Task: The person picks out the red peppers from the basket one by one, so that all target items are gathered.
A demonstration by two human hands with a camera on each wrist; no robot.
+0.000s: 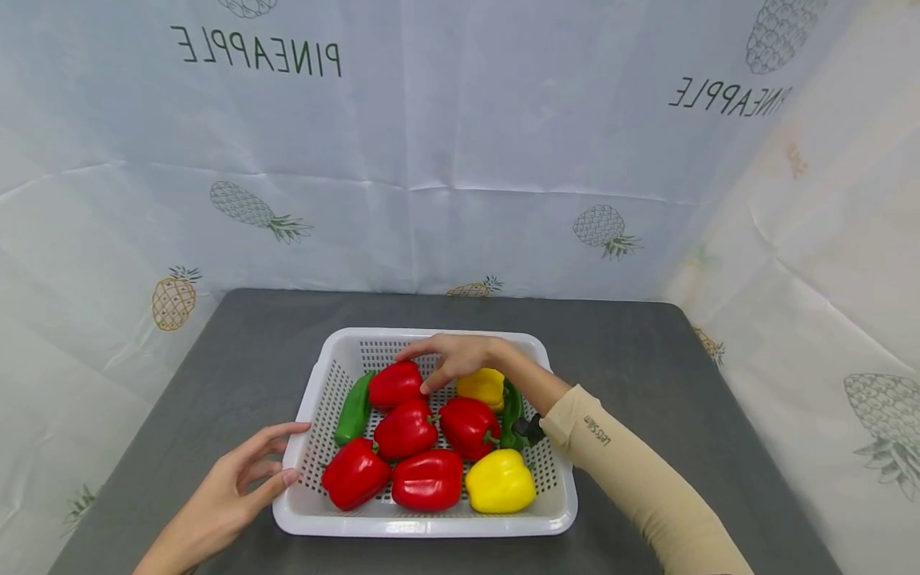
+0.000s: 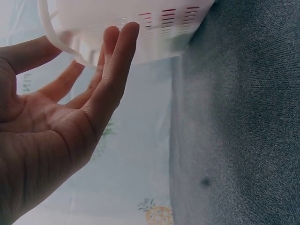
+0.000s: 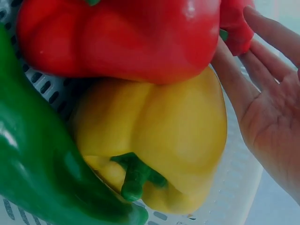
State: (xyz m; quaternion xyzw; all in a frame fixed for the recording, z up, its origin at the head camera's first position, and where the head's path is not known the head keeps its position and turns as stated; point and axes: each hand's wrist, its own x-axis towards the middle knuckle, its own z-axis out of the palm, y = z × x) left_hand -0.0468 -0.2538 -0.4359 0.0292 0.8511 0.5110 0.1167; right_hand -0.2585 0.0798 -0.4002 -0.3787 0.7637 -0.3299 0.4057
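Note:
A white plastic basket (image 1: 424, 525) holds several red bell peppers, yellow ones and long green peppers. My left hand (image 1: 228, 487) holds the basket's left rim, with thumb and fingers at its edge; the left wrist view shows fingertips against the outer wall. At the back left of the basket, my right hand (image 1: 460, 357) grips a red bell pepper (image 1: 394, 385), thumb on its right side and fingers over its far side. In the right wrist view this pepper (image 3: 236, 26) is mostly hidden behind a nearer red bell pepper (image 3: 131, 37). Under my right wrist lies a yellow bell pepper (image 1: 480, 389).
One long green pepper (image 1: 354, 411) lies along the left wall, another (image 1: 512, 415) near the right wall. A yellow bell pepper (image 1: 501, 481) sits at the front right. The basket stands on a dark grey table (image 1: 618, 343), with a pineapple-print cloth (image 1: 460, 120) behind.

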